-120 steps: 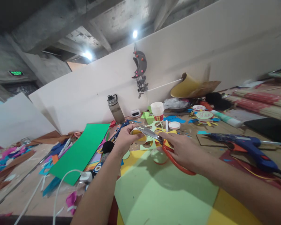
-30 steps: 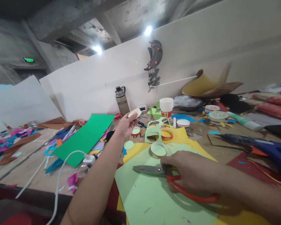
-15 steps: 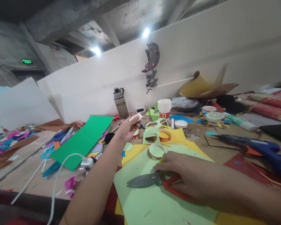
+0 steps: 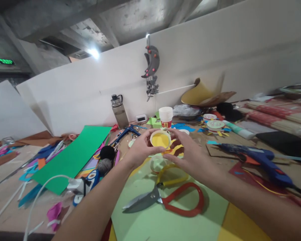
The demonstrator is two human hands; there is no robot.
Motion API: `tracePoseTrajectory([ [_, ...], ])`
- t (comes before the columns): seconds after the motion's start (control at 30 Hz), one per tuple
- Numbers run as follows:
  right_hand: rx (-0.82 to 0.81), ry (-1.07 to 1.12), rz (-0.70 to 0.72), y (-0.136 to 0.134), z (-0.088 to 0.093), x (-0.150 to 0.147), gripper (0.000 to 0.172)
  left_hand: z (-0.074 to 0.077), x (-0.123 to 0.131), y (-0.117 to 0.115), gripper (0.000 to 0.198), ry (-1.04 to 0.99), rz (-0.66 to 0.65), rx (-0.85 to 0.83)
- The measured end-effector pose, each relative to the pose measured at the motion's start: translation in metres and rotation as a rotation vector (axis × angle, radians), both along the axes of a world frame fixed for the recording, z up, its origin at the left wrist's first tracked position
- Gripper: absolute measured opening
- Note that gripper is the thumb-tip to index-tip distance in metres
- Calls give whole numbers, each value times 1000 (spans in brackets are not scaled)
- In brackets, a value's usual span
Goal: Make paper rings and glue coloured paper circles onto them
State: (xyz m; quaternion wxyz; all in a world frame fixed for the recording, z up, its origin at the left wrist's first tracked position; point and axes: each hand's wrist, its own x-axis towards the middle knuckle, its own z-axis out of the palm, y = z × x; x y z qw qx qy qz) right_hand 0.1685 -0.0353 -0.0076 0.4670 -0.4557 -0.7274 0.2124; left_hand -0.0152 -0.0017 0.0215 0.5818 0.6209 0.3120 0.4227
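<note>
A short white paper ring point(image 4: 152, 134), like a slice of a paper cup, is held up in front of me with yellow showing inside it. I cannot tell if the yellow is part of it or seen through it. My left hand point(image 4: 141, 147) grips its left side between thumb and fingers. My right hand point(image 4: 184, 147) closes on its right edge with thumb and forefinger. Below my hands, scissors point(image 4: 156, 194) with one yellow and one red handle lie on light green paper point(image 4: 140, 224). Another ring point(image 4: 157, 164) stands on that paper behind the yellow handle, partly hidden.
Stacked paper cups point(image 4: 166, 115) stand beyond my hands. A blue glue gun point(image 4: 261, 157) lies at the right, and a bottle point(image 4: 119, 112) stands by the white wall. Green sheet point(image 4: 72, 157), yarn balls point(image 4: 107, 153), a white cable point(image 4: 37, 194) and paper scraps cover the left.
My right hand has let go of the scissors, which now lie on the green paper, and has come to the ring. My left hand has brought the ring lower and right. The view has turned slightly right.
</note>
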Motion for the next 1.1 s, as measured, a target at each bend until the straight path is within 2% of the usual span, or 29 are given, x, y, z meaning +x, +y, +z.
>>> tracePoseTrajectory([
  [0.17, 35, 92, 24, -1, 4, 0, 46, 5, 2, -7, 66, -53, -89, 0],
  [0.33, 6, 245, 28, -3, 7, -2, 51, 7, -4, -4, 61, -223, -207, -162],
  [0.43, -3, 316, 70, -5, 9, -4, 48, 5, -6, -2, 58, -234, -267, -172],
  [0.53, 5, 316, 69, -7, 9, -4, 45, 3, -5, -3, 55, -230, -308, -162],
  [0.67, 39, 255, -19, -6, 6, -4, 49, 0, -3, -4, 50, -267, -354, -189],
  [1.1, 156, 162, -73, -2, 3, -2, 45, -5, -4, -1, 54, -272, -260, -170],
])
